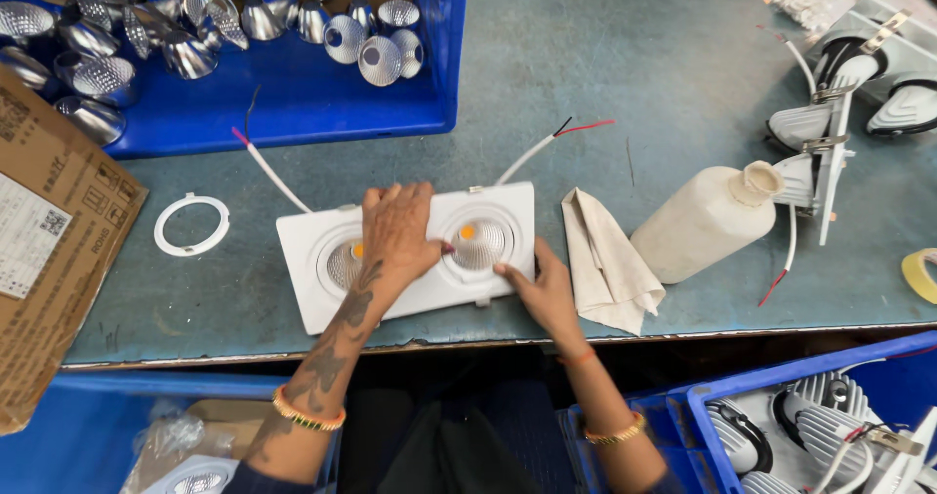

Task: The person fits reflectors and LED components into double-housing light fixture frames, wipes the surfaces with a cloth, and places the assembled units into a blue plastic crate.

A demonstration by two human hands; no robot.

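Observation:
A white rectangular twin downlight fixture (498,206) lies near the front edge of the grey-green bench (605,74). It has two round silver reflectors with orange centres, and white wires lead off its back. My left hand (398,228) lies flat on the fixture's middle, fingers spread between the two reflectors. My right hand (543,284) touches the fixture's right front edge beside the right reflector (478,242). Neither hand lifts anything.
A folded cream cloth (605,260) and a tipped white plastic bottle (705,223) lie to the right. A loose white ring (191,225) sits at left beside a cardboard box (49,240). A blue crate (293,94) of silver reflectors stands behind; more fixtures (839,113) rest far right.

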